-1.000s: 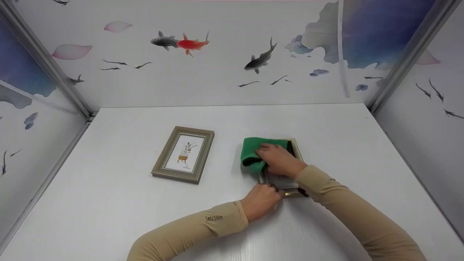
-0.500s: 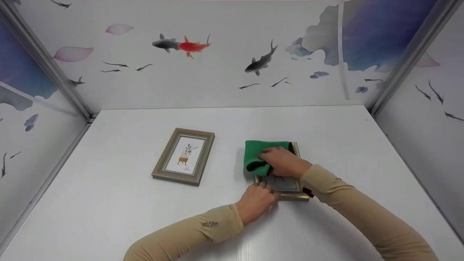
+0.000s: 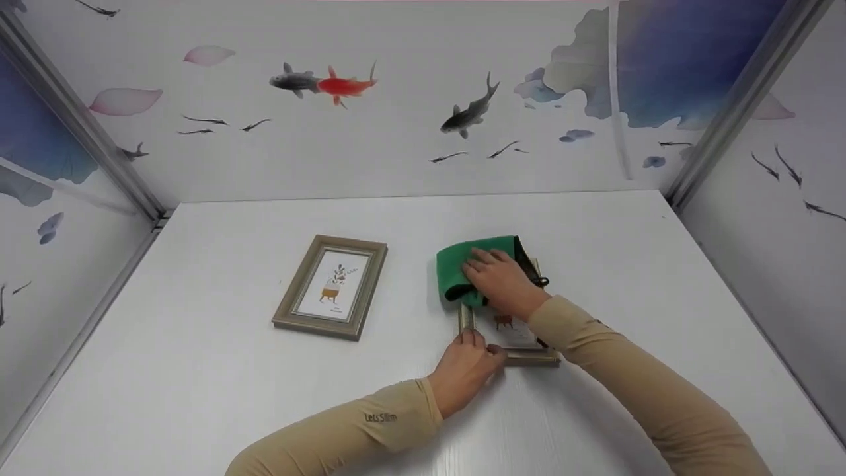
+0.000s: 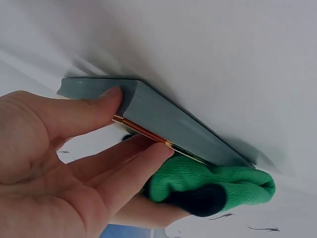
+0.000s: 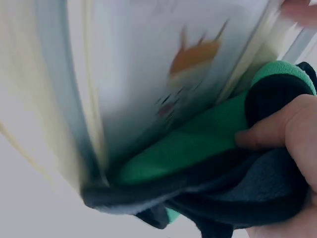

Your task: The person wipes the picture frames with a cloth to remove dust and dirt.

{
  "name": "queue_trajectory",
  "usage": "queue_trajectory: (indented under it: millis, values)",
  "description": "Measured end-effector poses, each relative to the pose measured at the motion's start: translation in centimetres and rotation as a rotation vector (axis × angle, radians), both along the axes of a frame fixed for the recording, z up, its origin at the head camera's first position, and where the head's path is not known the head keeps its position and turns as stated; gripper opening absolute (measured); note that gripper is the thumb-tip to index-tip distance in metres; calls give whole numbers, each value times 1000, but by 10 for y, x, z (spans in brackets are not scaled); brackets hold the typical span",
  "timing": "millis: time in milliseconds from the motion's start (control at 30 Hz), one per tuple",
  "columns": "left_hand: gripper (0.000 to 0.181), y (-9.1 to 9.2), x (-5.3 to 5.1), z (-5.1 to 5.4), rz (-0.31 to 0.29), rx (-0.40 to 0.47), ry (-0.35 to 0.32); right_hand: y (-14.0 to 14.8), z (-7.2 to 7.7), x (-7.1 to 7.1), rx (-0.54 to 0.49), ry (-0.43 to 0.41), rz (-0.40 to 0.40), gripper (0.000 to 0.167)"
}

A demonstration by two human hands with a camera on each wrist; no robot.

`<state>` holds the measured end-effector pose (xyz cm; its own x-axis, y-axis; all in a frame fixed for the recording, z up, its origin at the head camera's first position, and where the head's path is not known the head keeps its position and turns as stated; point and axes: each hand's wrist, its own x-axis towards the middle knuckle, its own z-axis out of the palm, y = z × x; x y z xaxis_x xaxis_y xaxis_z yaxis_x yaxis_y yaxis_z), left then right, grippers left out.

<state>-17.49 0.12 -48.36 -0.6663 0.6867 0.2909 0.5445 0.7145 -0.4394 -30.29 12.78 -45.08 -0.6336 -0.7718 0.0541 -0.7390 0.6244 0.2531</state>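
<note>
A picture frame [image 3: 532, 359] lies on the white table, its far part covered by a folded green cloth [image 3: 453, 264] with black edging. My right hand [image 3: 505, 284] holds the cloth against the frame; in the right wrist view the thumb presses on the cloth [image 5: 198, 139] beside the printed picture [image 5: 195, 57]. At the frame's near left corner my left hand [image 3: 462, 370] grips the edge. The left wrist view shows the left thumb on the frame's outer side [image 4: 168, 119] and fingers on its front edge.
A second brown picture frame [image 3: 371, 284] with a plant picture lies flat to the left. White panels printed with fish [image 3: 466, 118] and leaves stand behind and at both sides of the table [image 3: 198, 264].
The cloth and my right hand have moved a little toward the far left over the frame, uncovering more of the picture. My left hand has shifted slightly left, still at the near corner.
</note>
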Motion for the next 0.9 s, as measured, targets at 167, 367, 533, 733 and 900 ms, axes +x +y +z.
queue_trajectory:
  millis: [167, 367, 533, 733, 900]
  values:
    - [12, 0, -1, -4, -13, 2, 24, 1, -4, -10, 11, -33, -56, 58]
    - [13, -4, -3, -4, -18, 22, 25, 4, 6, 3, -52, -255, -17, 47]
    - [12, -4, -3, -3, -33, 64, -10, 12, 16, 18, -122, -416, -3, 43]
    - [11, -4, -4, -1, -30, 54, -25, 9, 13, 19, -59, -232, 33, 46]
    - [11, -5, -5, 2, -38, 48, -24, 6, 10, 7, 143, -7, -52, 62]
